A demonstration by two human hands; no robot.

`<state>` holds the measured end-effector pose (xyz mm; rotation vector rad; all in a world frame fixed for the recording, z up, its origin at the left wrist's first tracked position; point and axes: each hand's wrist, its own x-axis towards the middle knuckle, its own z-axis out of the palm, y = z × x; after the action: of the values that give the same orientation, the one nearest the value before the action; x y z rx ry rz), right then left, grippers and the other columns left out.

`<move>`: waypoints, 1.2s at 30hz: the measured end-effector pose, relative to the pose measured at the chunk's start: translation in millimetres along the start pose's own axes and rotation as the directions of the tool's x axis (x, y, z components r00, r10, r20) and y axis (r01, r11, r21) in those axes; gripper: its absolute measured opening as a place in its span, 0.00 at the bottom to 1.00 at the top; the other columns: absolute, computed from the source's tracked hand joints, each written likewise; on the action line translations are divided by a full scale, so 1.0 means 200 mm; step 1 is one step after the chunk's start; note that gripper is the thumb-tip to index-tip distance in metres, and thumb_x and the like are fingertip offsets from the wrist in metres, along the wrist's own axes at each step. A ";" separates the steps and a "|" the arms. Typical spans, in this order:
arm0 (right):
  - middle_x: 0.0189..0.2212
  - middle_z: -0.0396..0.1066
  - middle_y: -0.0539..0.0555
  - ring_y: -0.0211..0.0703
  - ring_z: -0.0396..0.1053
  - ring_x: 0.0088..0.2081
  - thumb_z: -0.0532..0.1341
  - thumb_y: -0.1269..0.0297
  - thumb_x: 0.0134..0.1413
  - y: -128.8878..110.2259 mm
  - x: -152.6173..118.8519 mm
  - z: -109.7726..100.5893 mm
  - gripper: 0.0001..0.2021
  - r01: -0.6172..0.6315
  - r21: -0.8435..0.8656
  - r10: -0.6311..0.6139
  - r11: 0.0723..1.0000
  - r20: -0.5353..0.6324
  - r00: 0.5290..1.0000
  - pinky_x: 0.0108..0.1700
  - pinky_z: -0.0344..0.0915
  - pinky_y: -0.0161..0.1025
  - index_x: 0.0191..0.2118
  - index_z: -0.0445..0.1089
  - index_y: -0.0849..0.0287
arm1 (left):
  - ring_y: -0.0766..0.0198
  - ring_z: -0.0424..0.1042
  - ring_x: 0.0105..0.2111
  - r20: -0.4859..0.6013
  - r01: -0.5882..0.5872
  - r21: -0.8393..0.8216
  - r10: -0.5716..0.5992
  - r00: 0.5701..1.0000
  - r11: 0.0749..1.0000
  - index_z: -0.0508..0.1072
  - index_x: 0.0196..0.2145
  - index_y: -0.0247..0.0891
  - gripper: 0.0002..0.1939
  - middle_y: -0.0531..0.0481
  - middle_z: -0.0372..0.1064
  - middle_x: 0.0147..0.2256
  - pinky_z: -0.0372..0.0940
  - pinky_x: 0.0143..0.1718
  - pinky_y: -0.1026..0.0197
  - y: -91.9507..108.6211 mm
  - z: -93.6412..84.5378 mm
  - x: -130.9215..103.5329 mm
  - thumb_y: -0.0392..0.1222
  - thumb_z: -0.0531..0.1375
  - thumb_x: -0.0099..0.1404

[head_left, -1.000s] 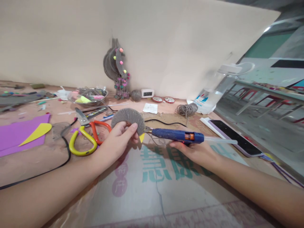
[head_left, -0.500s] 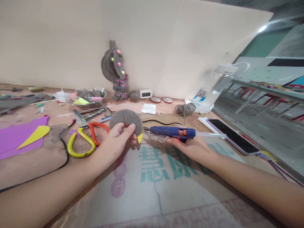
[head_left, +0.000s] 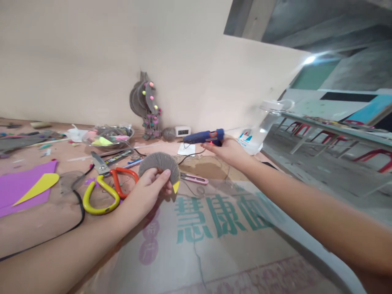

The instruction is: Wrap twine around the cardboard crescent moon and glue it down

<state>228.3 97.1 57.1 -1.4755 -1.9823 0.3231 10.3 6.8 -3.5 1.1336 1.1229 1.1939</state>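
Note:
Between the thumb and fingers of my left hand (head_left: 156, 181) is a curved piece wrapped in grey yarn (head_left: 161, 162), its bare yellow tip (head_left: 176, 186) pointing down. My right hand (head_left: 228, 152) is stretched toward the wall, closed round a blue hot glue gun (head_left: 200, 137) whose nozzle points left. A small red light glows near its grip. Pink-handled thread snips (head_left: 194, 179) lie just right of the grey piece, beside a loose strand of yarn. Scissors with yellow and red handles (head_left: 101, 200) rest left of my left hand.
Purple sheet (head_left: 27, 200) with a yellow cutout (head_left: 38, 188) lies left. Behind stand a bowl of scraps (head_left: 107, 143), a grey yarn-covered ornament (head_left: 148, 102), a small digital clock (head_left: 183, 131) and a water bottle (head_left: 260, 126). A printed plastic sheet (head_left: 165, 261) covers the front.
My right hand has carried the glue gun up and away, toward the wall, uncovering the pink snips. My left hand keeps the yarn-wrapped piece in nearly the same place. The view has tilted up slightly.

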 end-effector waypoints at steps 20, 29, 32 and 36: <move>0.48 0.66 0.64 0.50 0.65 0.47 0.59 0.54 0.49 0.26 0.07 0.15 0.28 -0.010 -0.125 0.009 0.992 -0.010 1.000 0.47 0.60 0.44 0.53 0.60 0.66 | 0.68 0.66 0.20 0.000 -0.023 -0.024 0.023 1.000 0.999 0.65 0.21 0.36 0.14 0.54 0.65 0.18 0.61 0.25 0.65 0.01 -0.01 0.00 0.48 0.59 0.57; 0.40 0.68 0.54 0.29 0.59 0.20 0.58 0.56 0.52 -0.17 -0.36 0.11 0.15 -0.198 0.484 0.038 0.852 0.319 0.947 0.20 0.59 0.31 0.43 0.62 0.59 | 0.68 0.66 0.19 0.014 -0.048 0.029 0.048 0.999 0.998 0.63 0.22 0.37 0.13 0.54 0.64 0.18 0.61 0.24 0.65 0.03 0.00 -0.01 0.46 0.56 0.60; 0.40 0.68 0.54 0.25 0.55 0.15 0.59 0.57 0.51 -0.24 -0.42 0.15 0.16 -0.377 0.563 0.059 0.736 0.500 0.864 0.15 0.54 0.29 0.44 0.59 0.57 | 0.68 0.66 0.20 0.021 -0.046 0.045 0.045 0.999 0.998 0.63 0.22 0.36 0.13 0.54 0.65 0.19 0.62 0.24 0.65 0.03 0.00 -0.01 0.47 0.56 0.60; 0.40 0.69 0.53 0.24 0.55 0.14 0.60 0.59 0.49 -0.21 -0.44 0.22 0.16 -0.424 0.593 0.037 0.685 0.552 0.833 0.14 0.54 0.27 0.43 0.58 0.56 | 0.69 0.67 0.22 0.014 -0.004 0.023 0.004 1.000 1.000 0.64 0.24 0.37 0.13 0.54 0.65 0.20 0.62 0.25 0.66 0.02 0.00 -0.01 0.48 0.57 0.59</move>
<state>184.8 9.2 16.4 -1.1828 -1.6803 1.5473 9.7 4.1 0.9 1.1610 1.1267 1.1772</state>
